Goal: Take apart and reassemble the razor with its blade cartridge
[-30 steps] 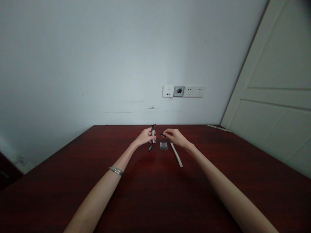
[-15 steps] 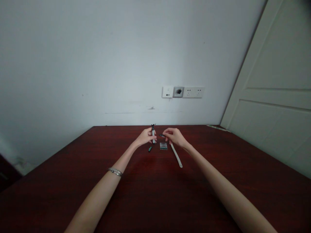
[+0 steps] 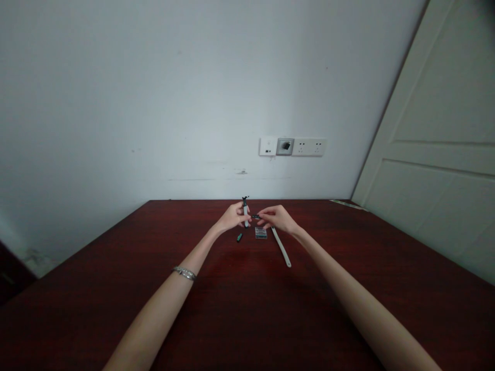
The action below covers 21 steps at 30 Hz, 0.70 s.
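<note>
My left hand is closed round a slim grey-and-black handle, held upright with its dark, forked top pointing up. It resembles a razor handle, but is too small to be sure. My right hand pinches a small dark bar-shaped piece between thumb and fingers. That piece lies sideways, its left end close to the handle; I cannot tell whether they touch. Below the hands sits a small clear case, with a small green-and-black piece to its left. A long pale strip with a hole in its end extends from under my right hand.
All this lies on a dark red wooden table set against a white wall. Sockets are fixed on the wall above the back edge. A pale door stands at the right, and a thin strip lies near the back right corner.
My right hand has brought the dark bar-shaped piece slightly left, nearer the handle. My left hand keeps its hold almost in the same place. The case, green piece and pale strip stay put.
</note>
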Motion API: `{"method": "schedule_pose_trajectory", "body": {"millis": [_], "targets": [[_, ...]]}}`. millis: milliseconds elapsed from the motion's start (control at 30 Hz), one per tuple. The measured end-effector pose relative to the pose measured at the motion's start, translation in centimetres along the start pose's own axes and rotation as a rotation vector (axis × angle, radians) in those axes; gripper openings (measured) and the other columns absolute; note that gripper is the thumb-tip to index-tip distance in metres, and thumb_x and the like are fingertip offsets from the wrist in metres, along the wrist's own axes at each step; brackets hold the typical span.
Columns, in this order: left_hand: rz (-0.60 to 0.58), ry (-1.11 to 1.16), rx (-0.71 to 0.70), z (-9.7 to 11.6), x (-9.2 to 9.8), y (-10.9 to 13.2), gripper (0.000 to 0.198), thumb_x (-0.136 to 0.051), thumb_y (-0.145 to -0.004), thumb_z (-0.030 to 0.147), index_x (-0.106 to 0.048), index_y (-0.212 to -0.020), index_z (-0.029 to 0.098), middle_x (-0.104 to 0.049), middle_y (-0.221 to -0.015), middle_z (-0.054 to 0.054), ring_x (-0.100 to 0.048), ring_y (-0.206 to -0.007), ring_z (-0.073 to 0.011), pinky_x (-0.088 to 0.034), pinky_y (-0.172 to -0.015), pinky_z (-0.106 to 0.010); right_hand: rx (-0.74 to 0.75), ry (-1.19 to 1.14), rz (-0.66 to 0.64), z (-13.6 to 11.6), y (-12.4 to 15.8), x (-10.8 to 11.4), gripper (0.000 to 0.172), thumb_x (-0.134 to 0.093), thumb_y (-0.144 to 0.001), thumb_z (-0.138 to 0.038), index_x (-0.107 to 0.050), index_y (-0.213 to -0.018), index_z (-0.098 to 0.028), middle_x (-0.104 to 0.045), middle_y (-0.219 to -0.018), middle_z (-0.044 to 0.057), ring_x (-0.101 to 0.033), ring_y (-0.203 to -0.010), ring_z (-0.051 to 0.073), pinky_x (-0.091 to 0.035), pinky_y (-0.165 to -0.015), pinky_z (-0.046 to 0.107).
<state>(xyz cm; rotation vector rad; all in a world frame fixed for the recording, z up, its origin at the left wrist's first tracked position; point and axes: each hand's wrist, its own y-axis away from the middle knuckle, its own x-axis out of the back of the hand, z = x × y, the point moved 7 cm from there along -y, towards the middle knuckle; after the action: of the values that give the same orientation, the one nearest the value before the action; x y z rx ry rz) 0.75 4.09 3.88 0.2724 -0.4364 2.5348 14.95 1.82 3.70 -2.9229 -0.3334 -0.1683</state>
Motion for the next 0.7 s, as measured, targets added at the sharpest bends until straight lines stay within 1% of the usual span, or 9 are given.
{"method": "schedule_pose_trajectory", "body": {"millis": [100, 367, 533, 700], "targets": [[-0.002, 0.001, -0.004, 0.04, 0.02, 0.01, 0.024, -0.061, -0.072, 0.018, -0.046, -0.09, 0.015, -0.065, -0.073, -0.005, -0.066, -0.059, -0.0157, -0.049, -0.048, -0.02, -0.037, -0.036, -0.028, -0.01, 0.07, -0.04, 0.01, -0.065, -0.075, -0.013, -0.067, -0.084, -0.008, -0.07, -0.069, 0.008, -0.069, -0.068, 0.017, -0.058, -0.053, 0.022], [-0.007, 0.001, -0.004, 0.19, 0.01, 0.08, 0.023, -0.061, -0.072, 0.02, -0.047, -0.09, 0.014, -0.066, -0.073, -0.005, -0.066, -0.059, -0.0154, -0.049, -0.048, -0.02, -0.073, -0.109, -0.06, -0.04, 0.22, 0.17, 0.02, -0.066, -0.073, -0.007, -0.068, -0.092, -0.008, -0.072, -0.081, 0.01, -0.069, -0.081, 0.019, -0.059, -0.067, 0.025], [0.007, 0.003, 0.006, 0.13, 0.07, 0.03, 0.022, -0.06, -0.072, 0.016, -0.047, -0.09, 0.014, -0.066, -0.072, -0.005, -0.066, -0.058, -0.0154, -0.049, -0.048, -0.02, -0.058, -0.11, -0.093, -0.13, 0.23, -0.09, 0.022, -0.066, -0.072, -0.008, -0.069, -0.094, -0.009, -0.072, -0.084, 0.011, -0.068, -0.085, 0.021, -0.059, -0.066, 0.026], [0.017, 0.004, 0.016, -0.01, 0.21, 0.02, 0.024, -0.062, -0.072, 0.019, -0.047, -0.09, 0.014, -0.066, -0.071, -0.005, -0.067, -0.058, -0.0163, -0.049, -0.047, -0.021, -0.038, -0.101, -0.065, -0.43, 0.35, 0.02, 0.022, -0.068, -0.071, -0.011, -0.069, -0.093, -0.01, -0.072, -0.083, 0.01, -0.068, -0.085, 0.022, -0.06, -0.062, 0.026]]}}
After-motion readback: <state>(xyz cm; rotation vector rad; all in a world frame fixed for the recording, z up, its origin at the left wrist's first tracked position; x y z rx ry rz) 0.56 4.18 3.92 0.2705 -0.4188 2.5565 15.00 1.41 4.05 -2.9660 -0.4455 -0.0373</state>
